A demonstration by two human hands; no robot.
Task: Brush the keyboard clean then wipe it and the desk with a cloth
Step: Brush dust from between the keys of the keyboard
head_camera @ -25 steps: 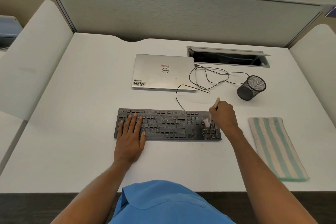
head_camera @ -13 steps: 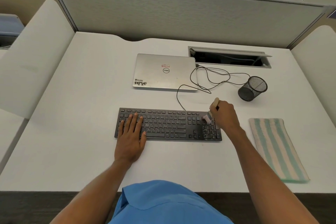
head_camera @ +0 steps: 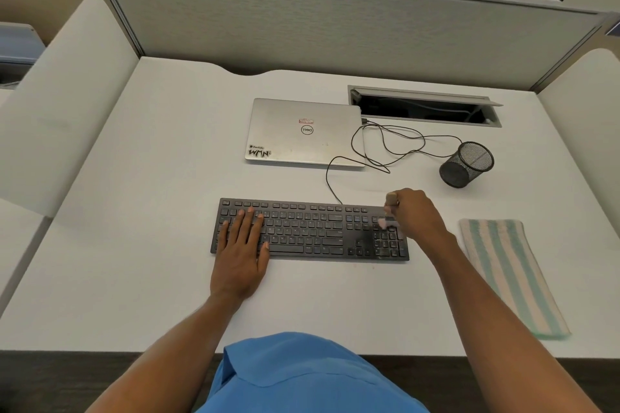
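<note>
A black keyboard (head_camera: pixel 312 231) lies on the white desk (head_camera: pixel 134 211) in front of me. My left hand (head_camera: pixel 243 250) rests flat on its left keys, fingers spread. My right hand (head_camera: pixel 417 213) grips a small brush (head_camera: pixel 389 211) with a wooden handle; its pale bristles touch the number pad at the keyboard's right end and look blurred. A folded cloth (head_camera: pixel 506 271) with green and cream stripes lies on the desk to the right of the keyboard, untouched.
A shut silver laptop (head_camera: pixel 302 132) sits behind the keyboard, with black cables (head_camera: pixel 385 144) looping to its right. A black mesh pen cup (head_camera: pixel 466 163) stands at the right rear. An open cable hatch (head_camera: pixel 422 107) lies near the grey partition (head_camera: pixel 335 23).
My right hand has swept the brush over the number pad, from its lower keys toward its upper rows. My left hand has stayed flat on the keyboard.
</note>
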